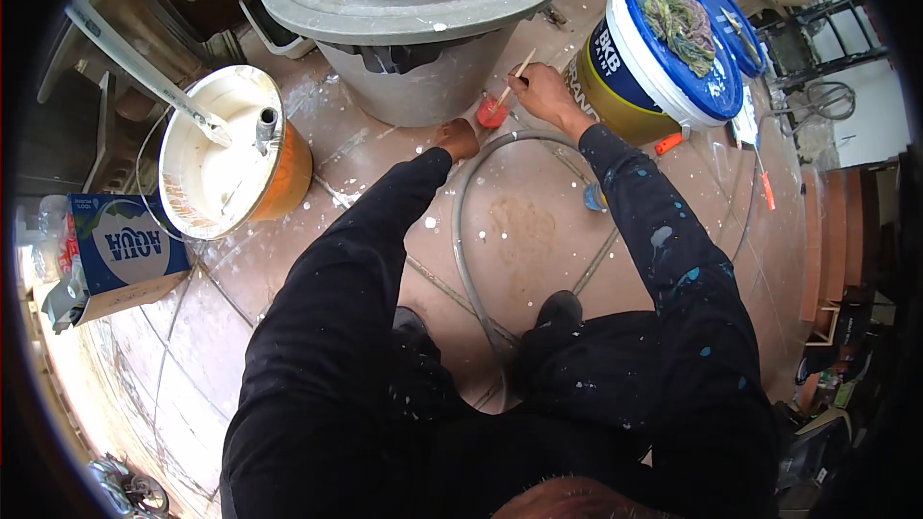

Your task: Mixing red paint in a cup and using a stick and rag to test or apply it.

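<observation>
Head view: right hand (541, 92) closed around a thin stick (512, 79), its tip in a small red cup (491, 113) on the floor. Left hand (459, 138) curled, touching the cup's left side. Grey bin (413, 29) just behind; white-and-blue bucket (663, 53) to the right.

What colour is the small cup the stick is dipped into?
Red; the small cup shows best in the head view, beside the left hand.

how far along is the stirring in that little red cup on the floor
Early, it seems. Done: the orange bucket of white paint stands open with a mixer paddle in it, and white splashes dot the tiled floor. In hand: the right hand works a thin wooden stick in the small red cup, with the left hand beside it. Left: the blue-lidded white tub is shut.
</observation>
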Tool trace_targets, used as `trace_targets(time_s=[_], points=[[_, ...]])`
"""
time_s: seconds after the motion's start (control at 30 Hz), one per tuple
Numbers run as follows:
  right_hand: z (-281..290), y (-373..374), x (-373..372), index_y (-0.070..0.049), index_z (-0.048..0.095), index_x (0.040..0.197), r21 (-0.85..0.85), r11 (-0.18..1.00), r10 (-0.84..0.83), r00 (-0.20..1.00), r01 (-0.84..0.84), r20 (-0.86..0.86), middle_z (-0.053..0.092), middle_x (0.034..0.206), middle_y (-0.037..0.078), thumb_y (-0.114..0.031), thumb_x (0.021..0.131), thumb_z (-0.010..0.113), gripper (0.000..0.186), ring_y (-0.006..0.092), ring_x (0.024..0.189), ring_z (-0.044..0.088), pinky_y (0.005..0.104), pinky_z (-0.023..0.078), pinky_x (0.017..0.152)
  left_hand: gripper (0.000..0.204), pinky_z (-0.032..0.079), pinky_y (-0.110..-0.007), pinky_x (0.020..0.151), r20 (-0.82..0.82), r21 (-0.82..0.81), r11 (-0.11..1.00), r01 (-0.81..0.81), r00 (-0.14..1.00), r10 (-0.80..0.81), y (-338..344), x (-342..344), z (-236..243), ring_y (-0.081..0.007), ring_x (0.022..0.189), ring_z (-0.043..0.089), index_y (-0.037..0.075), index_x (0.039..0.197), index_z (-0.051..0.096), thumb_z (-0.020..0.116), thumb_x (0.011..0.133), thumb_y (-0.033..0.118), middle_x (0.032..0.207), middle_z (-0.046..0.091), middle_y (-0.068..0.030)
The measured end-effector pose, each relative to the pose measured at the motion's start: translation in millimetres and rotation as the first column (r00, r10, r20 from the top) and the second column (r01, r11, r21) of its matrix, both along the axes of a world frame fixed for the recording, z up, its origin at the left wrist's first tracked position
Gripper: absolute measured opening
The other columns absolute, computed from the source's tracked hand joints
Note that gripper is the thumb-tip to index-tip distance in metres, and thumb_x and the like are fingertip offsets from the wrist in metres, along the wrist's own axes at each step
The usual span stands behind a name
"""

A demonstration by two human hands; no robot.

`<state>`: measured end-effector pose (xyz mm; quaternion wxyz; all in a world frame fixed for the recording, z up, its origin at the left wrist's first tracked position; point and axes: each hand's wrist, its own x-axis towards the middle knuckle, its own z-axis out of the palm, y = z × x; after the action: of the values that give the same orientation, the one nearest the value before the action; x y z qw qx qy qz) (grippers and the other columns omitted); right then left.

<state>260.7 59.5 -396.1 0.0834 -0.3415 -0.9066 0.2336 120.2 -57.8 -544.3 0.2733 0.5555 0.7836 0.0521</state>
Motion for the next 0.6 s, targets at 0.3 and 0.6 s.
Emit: trace_targets(time_s=[0.3, 0.6], points=[[-11, 20, -9, -0.005, 0.078, 0.102, 0.115, 0.993, 0.003, 0.998, 0.004, -0.064, 0.074, 0.095, 0.024, -0.029, 0.096, 0.063, 0.029, 0.0433, 0.093, 0.071, 0.0484, 0.056, 0.085, 0.05, 0.06, -0.041, 0.065, 0.034, -0.091, 0.966, 0.241, 0.971, -0.239, -38, -20, 34, -0.0265, 0.06, 0.072, -0.002, 0.078, 0.077, 0.078, 0.086, 0.046, 0.065, 0.07, -0.0157], [-22, 30, 20, -0.004, 0.077, 0.101, 0.025, 0.99, -0.134, 0.976, 0.14, -0.171, 0.075, 0.082, 0.011, -0.031, 0.099, 0.061, 0.031, 0.0267, 0.078, 0.074, 0.0401, 0.057, 0.075, 0.047, 0.058, -0.042, 0.067, 0.062, -0.12, 0.933, 0.34, 0.94, -0.335, -34, 0, 20, -0.0295, 0.064, 0.072, 0.002, 0.08, 0.077, 0.076, 0.085, 0.049, 0.068, 0.071, -0.0148]])
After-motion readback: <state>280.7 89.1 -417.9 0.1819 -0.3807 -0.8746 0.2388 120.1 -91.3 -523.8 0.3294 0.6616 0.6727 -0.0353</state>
